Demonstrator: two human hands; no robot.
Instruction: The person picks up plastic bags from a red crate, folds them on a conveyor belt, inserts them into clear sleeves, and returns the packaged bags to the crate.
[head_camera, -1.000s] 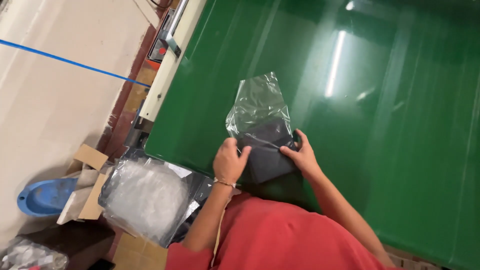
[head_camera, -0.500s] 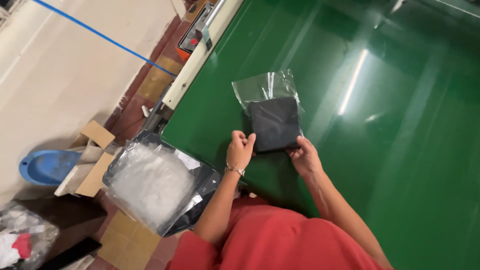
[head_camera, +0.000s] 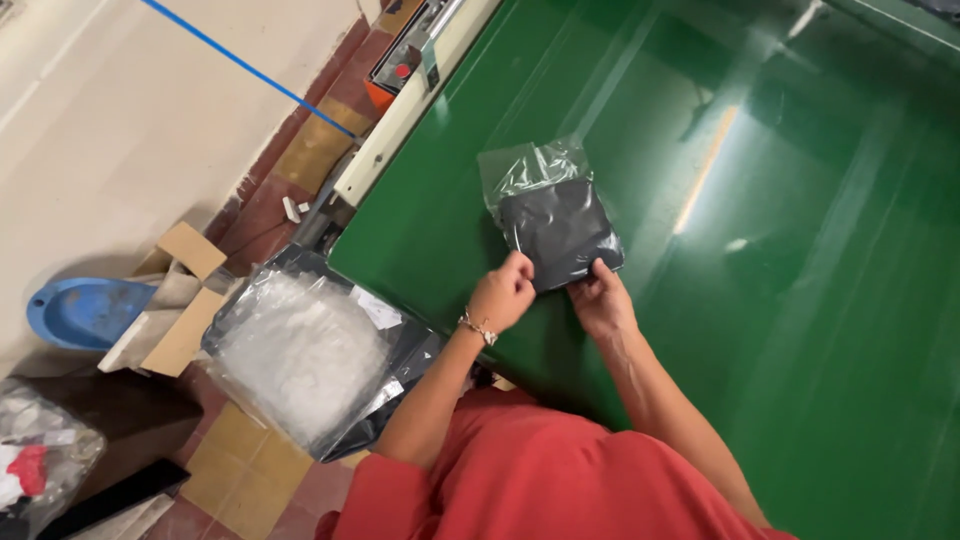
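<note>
The clear plastic bag (head_camera: 548, 212) (dark folded cloth inside) lay flat on the green desk (head_camera: 800, 300), its near edge pinched by both grips: left hand (head_camera: 502, 294) and right hand (head_camera: 601, 296); a bin of clear bags (head_camera: 300, 350) stood just left

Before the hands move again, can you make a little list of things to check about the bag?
1. Left hand pinching the near edge of the clear bag: ok.
2. Right hand touching the bag's near corner: ok.
3. Dark folded item fully inside the bag: ok.
4. Bag lying flat on the green table: ok.
5. Bag's far end sealed: cannot tell.
6. Stack of plastic bags apart from the hands, beside the table: ok.
</note>
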